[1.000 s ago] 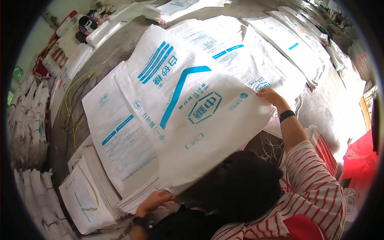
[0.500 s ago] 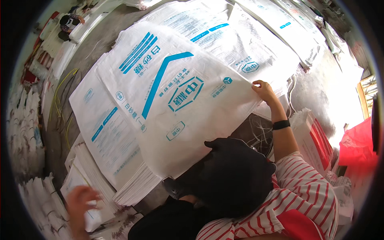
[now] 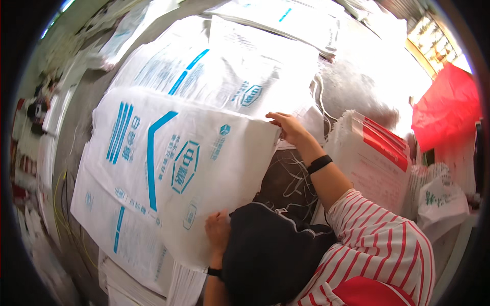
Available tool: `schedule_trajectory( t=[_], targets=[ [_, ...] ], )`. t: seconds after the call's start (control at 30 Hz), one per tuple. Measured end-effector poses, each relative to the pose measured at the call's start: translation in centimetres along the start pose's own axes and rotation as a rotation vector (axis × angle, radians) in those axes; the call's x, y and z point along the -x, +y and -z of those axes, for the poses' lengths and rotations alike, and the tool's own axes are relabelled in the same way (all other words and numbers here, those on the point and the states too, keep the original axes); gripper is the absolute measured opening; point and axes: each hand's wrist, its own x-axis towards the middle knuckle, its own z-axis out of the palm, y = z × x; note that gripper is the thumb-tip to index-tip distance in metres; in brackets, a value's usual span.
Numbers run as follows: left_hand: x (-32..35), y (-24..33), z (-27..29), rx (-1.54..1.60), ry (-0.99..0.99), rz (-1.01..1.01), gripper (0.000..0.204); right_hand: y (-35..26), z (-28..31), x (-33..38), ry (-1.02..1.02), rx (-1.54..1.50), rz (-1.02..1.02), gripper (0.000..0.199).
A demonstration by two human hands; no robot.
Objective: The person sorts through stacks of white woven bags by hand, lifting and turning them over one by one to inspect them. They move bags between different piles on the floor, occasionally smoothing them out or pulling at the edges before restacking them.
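Observation:
A large white sack [image 3: 214, 153] with blue print lies spread on top of a stack of similar sacks. My right hand [image 3: 287, 126] pinches its right-hand corner between thumb and fingers, lifting that edge slightly. Against the sack's near edge is my left hand [image 3: 218, 232], its fingers curled in at the edge; their tips are partly hidden. Beneath, a lower sack [image 3: 92, 224] sticks out on the left, and the folded edges of the pile [image 3: 184, 285] show at the bottom.
A black zipped bag [image 3: 275, 250] is close in front of me. Loose white strings [image 3: 293, 176] lie right of the sack. Red-and-white sacks [image 3: 370, 158] stand on the right near a red plastic sheet [image 3: 446, 109]. Further sacks [image 3: 286, 18] lie behind, and yellow cord [image 3: 61, 204] at left.
My left hand has come from the lower left, in the air, to the sack's near edge. The right hand keeps its corner. The view has turned rightward.

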Motion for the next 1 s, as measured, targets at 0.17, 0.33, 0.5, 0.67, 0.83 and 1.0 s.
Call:
schedule_trajectory(
  t=[0.17,0.33,0.5,0.67,0.83,1.0],
  targets=[
    [-6.0,6.1,-2.7,-0.033,0.162,0.028,0.021,4.7,0.1,2.5,-0.096,-0.524,-0.142,0.044],
    [-5.9,5.5,-5.8,-0.024,0.176,0.181,0.02,7.1,-1.1,6.2,-0.044,-0.625,-0.142,0.044],
    [-5.4,2.8,-4.5,0.112,0.237,0.296,0.019,9.9,-0.6,6.0,-0.04,-0.439,-0.141,0.039],
    [-7.9,4.6,5.1,0.113,0.368,0.092,0.022,11.0,-1.2,6.8,0.542,0.267,0.141,0.039],
    [-8.7,8.7,8.4,0.032,-0.557,0.158,0.031,11.8,-2.1,8.4,0.243,0.135,0.073,0.037],
    [-6.7,5.9,1.6,-0.133,-0.393,0.085,0.031,11.7,-3.0,8.4,0.248,0.007,-0.004,0.033]
  ],
)
